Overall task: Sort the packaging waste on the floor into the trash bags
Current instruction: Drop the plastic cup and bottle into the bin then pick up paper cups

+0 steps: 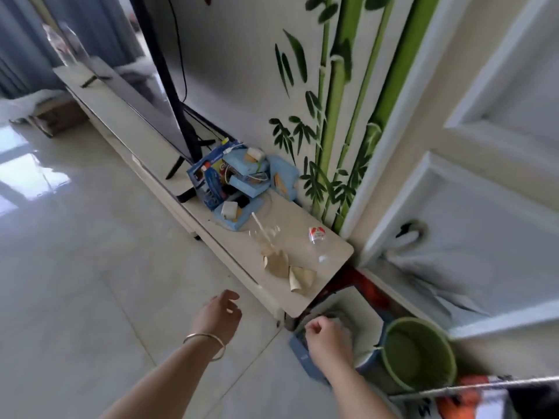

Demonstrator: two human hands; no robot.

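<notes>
Left hand extended forward, fingers loosely curled, holding nothing. Right hand reaches down, fingers curled; whether it grips anything is unclear.

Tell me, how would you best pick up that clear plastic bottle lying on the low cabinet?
Grip the clear plastic bottle across its middle, coming from above. It lies on its side on the cabinet top, apart from the crumpled paper cups, so nothing blocks a top-down grasp.
</notes>
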